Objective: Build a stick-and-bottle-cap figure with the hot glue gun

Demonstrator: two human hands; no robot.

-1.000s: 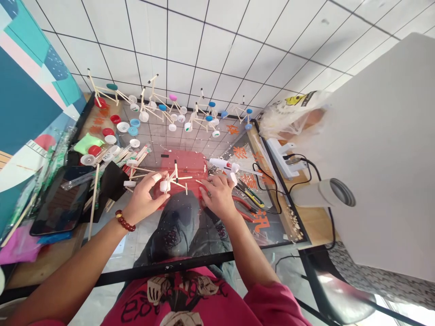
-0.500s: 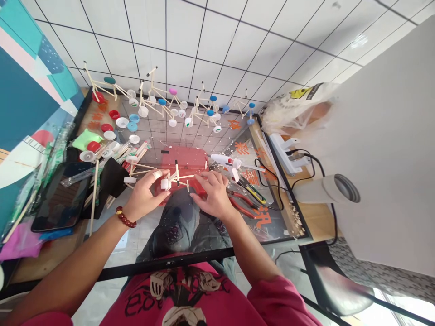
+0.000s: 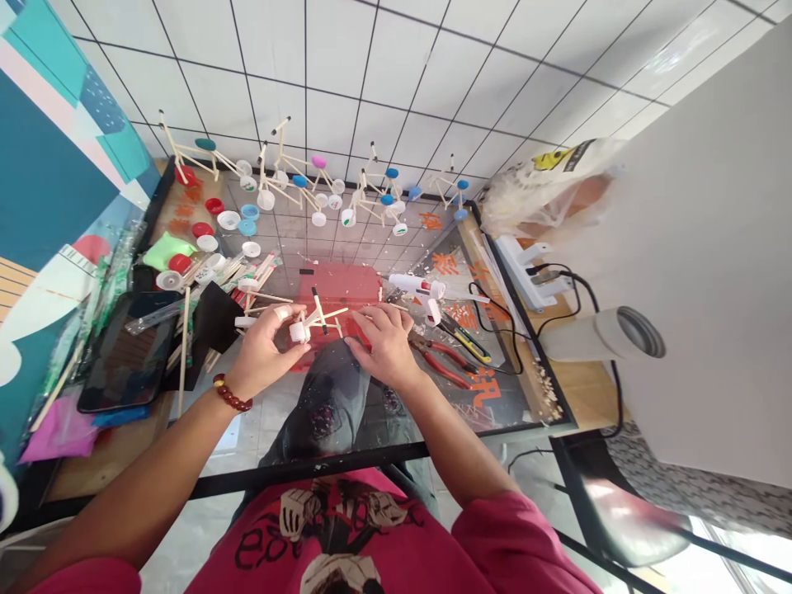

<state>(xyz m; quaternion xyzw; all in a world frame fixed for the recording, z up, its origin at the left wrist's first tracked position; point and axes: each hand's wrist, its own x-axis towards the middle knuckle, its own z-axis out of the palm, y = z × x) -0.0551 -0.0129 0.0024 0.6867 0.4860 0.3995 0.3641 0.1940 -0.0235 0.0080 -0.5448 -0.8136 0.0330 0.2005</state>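
My left hand pinches the white bottle-cap end of a small stick model bicycle. Its frame is of pale thin sticks, with a black-tipped crossbar pointing up. A pale band wraps one finger of this hand. Just right of the model's free stick ends is my right hand, thumb and fingers apart, with nothing visible between them; whether a fingertip brushes a stick I cannot tell. Several similar finished-looking stick bicycles with coloured cap seats stand along the back of the glass table. Beneath my hands shows a red translucent case.
Right of my hands lie a white glue gun, red-handled pliers and a yellow-black utility knife. On the left are loose bottle caps, bundled sticks, a black phone and a pink packet. A power strip sits far right.
The model has tilted a little in my left hand, its crossbar now leaning left. Its stick end sits slightly away from my right fingers. The whole view has shifted slightly.
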